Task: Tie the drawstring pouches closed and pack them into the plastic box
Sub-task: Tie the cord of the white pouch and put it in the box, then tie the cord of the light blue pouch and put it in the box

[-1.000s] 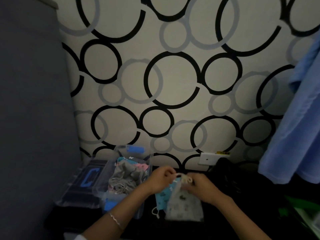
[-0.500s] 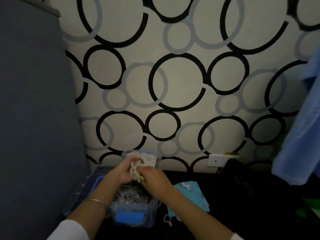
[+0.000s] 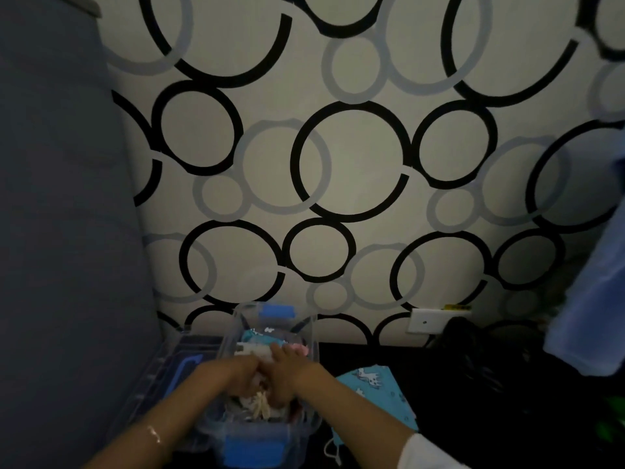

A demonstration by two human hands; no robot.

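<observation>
Dark tabletop (image 3: 456,418) fills the lower right of the frame, and at the bottom edge we see two forearms reaching in, a thin bracelet (image 3: 154,434) on the left wrist. Just past them stands the clear plastic box (image 3: 314,336), low and centre, its blue front latch (image 3: 253,450) nearest us. Both hands are down inside it: the left hand (image 3: 233,374) and the right hand (image 3: 287,377) meet side by side, fingers curled over a pale pouch (image 3: 260,406) whose cream drawstring shows between them. More pouches, teal and pink, lie in the box's far half. We see the box lid (image 3: 176,360) lying left of the box and a teal printed pouch (image 3: 378,390) flat on the tabletop to its right. Beyond, a wall socket (image 3: 424,321) sits low on wallpaper (image 3: 351,157) of black and grey rings; blue cloth (image 3: 588,316) hangs at the right edge.
</observation>
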